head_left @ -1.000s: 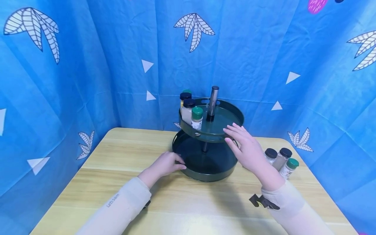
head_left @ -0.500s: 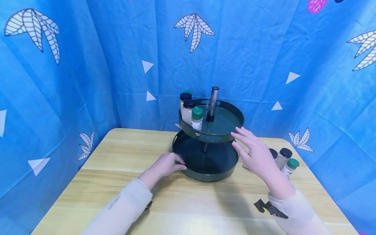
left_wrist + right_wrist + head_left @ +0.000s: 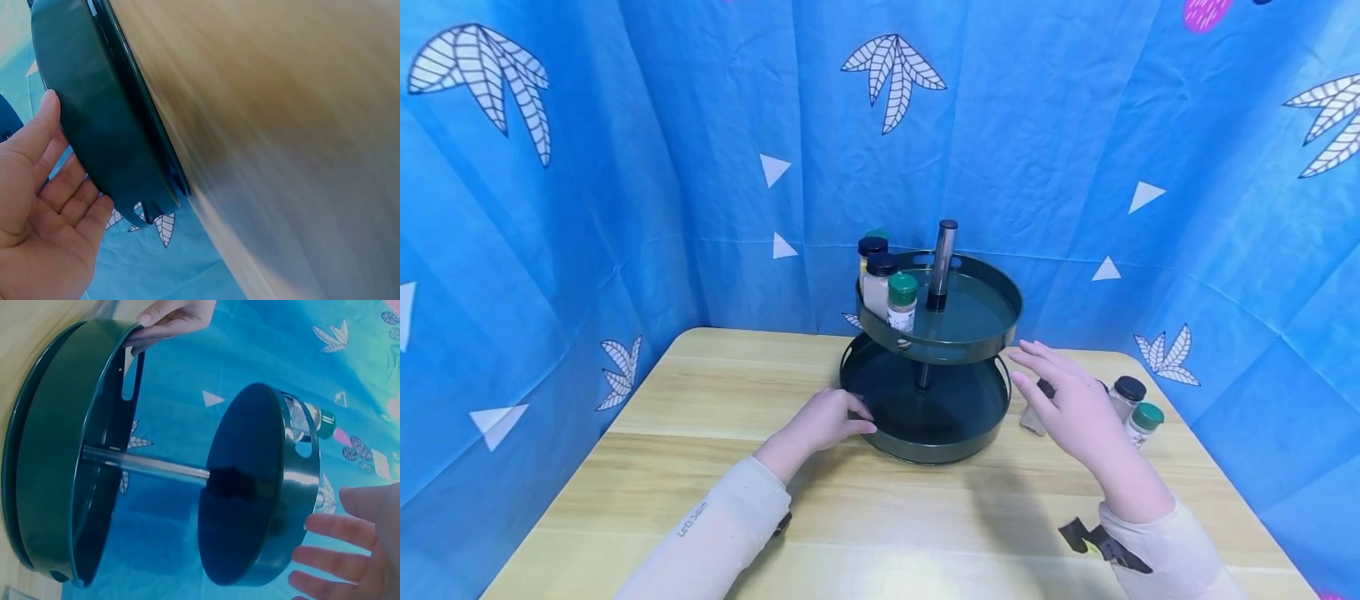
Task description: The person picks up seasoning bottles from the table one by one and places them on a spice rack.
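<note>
A dark green two-tier round rack stands on the table, its lower tray (image 3: pixel 917 452) below a smaller upper tray (image 3: pixel 977 350). My left hand (image 3: pixel 820 421) holds the lower tray's left rim, thumb and fingers bent over it; the left wrist view shows my hand (image 3: pixel 56 206) at the tray's wall (image 3: pixel 94 119). My right hand (image 3: pixel 1075 412) hangs in the air right of the rack, fingers spread and holding nothing. The right wrist view has my hand (image 3: pixel 350 550) near the upper tray (image 3: pixel 294 506). Bottles, one a green-capped jar (image 3: pixel 902 304), stand at the upper tray's left side.
On the table (image 3: pixel 715 375) at the right stand several jars, among them a black-capped jar (image 3: pixel 1126 396) and a green-capped jar (image 3: pixel 1144 423); my right hand partly hides others. A blue patterned curtain (image 3: pixel 722 167) surrounds the table.
My right hand has moved right and down, away from the upper tray's rim, and now covers part of the jars at the right. My left hand stays at the lower tray.
</note>
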The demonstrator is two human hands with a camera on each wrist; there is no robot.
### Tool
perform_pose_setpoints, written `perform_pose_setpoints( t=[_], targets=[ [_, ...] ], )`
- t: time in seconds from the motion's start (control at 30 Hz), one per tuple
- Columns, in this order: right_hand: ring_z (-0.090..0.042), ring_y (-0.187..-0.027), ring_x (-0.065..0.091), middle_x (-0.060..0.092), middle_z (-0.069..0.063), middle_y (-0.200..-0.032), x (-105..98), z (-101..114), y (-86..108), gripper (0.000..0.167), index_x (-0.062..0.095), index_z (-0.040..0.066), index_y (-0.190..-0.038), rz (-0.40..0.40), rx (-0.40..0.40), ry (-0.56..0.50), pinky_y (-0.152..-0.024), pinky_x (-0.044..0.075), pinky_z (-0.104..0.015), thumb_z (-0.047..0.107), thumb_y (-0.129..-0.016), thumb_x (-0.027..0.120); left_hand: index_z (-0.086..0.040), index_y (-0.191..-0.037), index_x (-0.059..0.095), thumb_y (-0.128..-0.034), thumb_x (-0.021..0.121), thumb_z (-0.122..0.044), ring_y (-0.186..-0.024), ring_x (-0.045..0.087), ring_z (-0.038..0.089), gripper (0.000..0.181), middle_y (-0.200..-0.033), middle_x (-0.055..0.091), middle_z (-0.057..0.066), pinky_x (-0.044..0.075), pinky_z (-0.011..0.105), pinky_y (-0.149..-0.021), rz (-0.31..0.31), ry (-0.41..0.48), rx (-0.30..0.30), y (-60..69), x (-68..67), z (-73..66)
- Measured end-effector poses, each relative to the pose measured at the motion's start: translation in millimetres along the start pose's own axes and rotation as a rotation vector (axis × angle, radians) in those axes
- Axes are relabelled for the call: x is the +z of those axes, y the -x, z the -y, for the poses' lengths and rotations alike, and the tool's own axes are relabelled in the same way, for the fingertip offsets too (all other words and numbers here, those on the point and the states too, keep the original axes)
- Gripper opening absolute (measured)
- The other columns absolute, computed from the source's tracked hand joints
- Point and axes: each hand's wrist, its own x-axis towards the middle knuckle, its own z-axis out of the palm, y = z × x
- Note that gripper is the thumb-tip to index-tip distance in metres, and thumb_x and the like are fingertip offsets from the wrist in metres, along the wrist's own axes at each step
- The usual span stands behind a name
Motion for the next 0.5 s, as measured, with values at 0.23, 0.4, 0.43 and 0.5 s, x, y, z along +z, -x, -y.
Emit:
perform_pose_setpoints(
  t=[0.23, 0.4, 0.43, 0.5],
  targets=[
    [-0.045, -0.133, 0.047, 0.053, -0.019, -0.145, -4.8, -6.4, 2.0, 0.045, 0.062, 0.006, -0.135, 0.077, 0.080, 0.026, -0.105, 0.038, -0.065, 0.037, -0.103, 0.056, -0.016, -0.090, 0.081, -0.0869, 0.079, -0.027, -0.115, 0.065, 0.024, 0.011, -0.094, 0.076, -0.003, 0.050, 0.042, -0.101, 0.002, 0.012, -0.027, -0.5, -0.8, -1.8],
    [-0.047, -0.131, 0.048, 0.052, -0.021, -0.145, -5.8, -11.4, 2.6, 0.047, 0.063, 0.006, -0.135, 0.123, 0.105, 0.033, -0.104, 0.038, -0.066, 0.040, -0.104, 0.054, -0.016, -0.090, 0.081, -0.0867, 0.080, -0.026, -0.116, 0.064, 0.025, 0.011, -0.094, 0.076, -0.003, 0.049, 0.043, -0.102, 0.002, 0.017, -0.037, -0.1, -1.6, -3.4],
    [-0.047, -0.131, 0.048, 0.052, -0.021, -0.145, -5.7, -12.7, 2.9, 0.047, 0.063, 0.006, -0.135, 0.127, 0.106, 0.032, -0.104, 0.038, -0.066, 0.040, -0.104, 0.054, -0.015, -0.090, 0.081, -0.0866, 0.080, -0.026, -0.117, 0.064, 0.025, 0.011, -0.094, 0.076, -0.003, 0.049, 0.043, -0.102, 0.003, 0.021, -0.041, 0.2, -1.9, -4.0],
    [-0.047, -0.130, 0.049, 0.052, -0.022, -0.145, -4.8, -16.2, 3.4, 0.046, 0.063, 0.006, -0.135, 0.132, 0.108, 0.036, -0.104, 0.039, -0.066, 0.039, -0.104, 0.054, -0.015, -0.090, 0.081, -0.0867, 0.080, -0.025, -0.118, 0.064, 0.025, 0.011, -0.095, 0.076, -0.002, 0.048, 0.043, -0.103, 0.004, 0.025, -0.048, 0.7, -2.4, -4.9]
  ],
)
